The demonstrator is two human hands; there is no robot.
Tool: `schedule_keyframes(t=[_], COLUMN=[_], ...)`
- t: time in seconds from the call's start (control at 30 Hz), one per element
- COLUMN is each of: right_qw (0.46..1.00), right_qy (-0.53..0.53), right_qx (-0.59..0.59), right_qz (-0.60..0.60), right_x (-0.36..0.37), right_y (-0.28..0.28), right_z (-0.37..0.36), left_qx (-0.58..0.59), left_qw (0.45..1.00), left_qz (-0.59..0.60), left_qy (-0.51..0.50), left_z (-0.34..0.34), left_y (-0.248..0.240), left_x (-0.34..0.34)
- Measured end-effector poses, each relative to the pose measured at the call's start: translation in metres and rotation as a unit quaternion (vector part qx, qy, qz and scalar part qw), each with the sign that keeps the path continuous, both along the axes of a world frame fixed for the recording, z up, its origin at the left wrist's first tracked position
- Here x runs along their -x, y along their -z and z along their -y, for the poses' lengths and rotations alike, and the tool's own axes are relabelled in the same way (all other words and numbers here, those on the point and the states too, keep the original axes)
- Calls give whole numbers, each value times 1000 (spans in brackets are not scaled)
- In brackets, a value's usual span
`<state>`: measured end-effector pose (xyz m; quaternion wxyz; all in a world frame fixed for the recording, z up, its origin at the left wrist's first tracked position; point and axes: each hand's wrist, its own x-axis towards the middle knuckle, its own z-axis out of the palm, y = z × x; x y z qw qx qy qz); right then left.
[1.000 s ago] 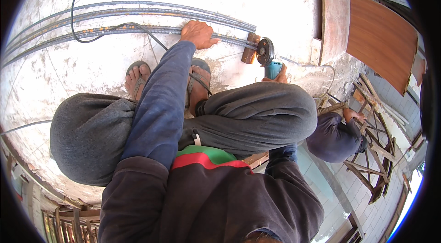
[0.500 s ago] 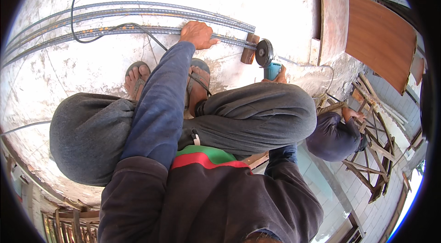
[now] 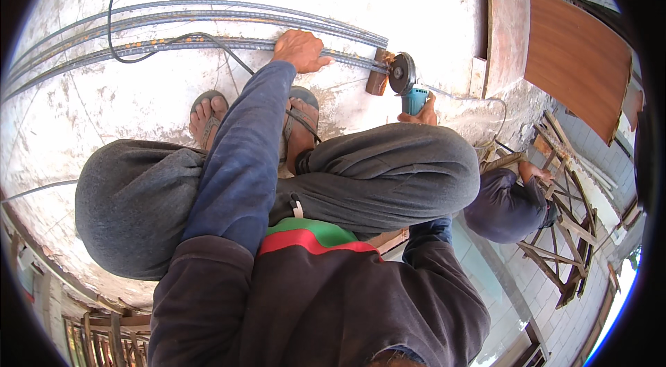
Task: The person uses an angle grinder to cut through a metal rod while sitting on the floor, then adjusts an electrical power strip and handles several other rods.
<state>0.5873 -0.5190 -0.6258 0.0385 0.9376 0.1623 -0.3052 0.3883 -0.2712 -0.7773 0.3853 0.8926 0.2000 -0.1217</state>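
Observation:
My left hand (image 3: 300,51) is closed over the near bundle of ribbed steel rebar (image 3: 354,60), holding it against the floor with the thumb pointing right. The rebar's right ends lie across a small wooden block (image 3: 375,84). My right hand (image 3: 423,114), partly hidden behind my knee, grips a teal angle grinder (image 3: 415,98). Its dark disc (image 3: 400,73) stands on edge at the bar ends, close beside the block. Bright orange shows on the block next to the disc. Whether the disc touches the steel I cannot tell.
More rebar (image 3: 208,15) runs parallel just beyond. A black cable (image 3: 109,20) loops over the bars and passes my sandalled feet (image 3: 302,114). Brown boards (image 3: 576,55) stand at the right. Further back, another person (image 3: 505,206) bends beside a wooden frame (image 3: 576,249).
The grinder has shifted slightly away from me and tilted, showing more of my right hand. Orange on the block has brightened. My left hand stays on the rebar.

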Motion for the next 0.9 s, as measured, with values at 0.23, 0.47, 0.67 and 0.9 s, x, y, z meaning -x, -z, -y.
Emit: schedule_keyframes(t=[0.23, 0.47, 0.67, 0.9], right_qw=[966, 1000, 1000, 999], right_qy=[145, -14, -8, -23], right_qx=[-206, -8, -20, 17], right_qz=[-64, -4, -20, 28], right_x=[-31, -4, -11, -3], right_y=[41, 2, 2, 9], right_z=[76, 10, 5, 16], left_qx=[7, 5, 13, 15], left_qw=[1000, 1000, 1000, 1000], left_qz=[6, -16, -25, -11], left_qy=[11, 1, 5, -5], left_z=[3, -1, 0, 0], left_y=[-8, -3, -6, -3], left_x=[-11, -1, -5, 0])
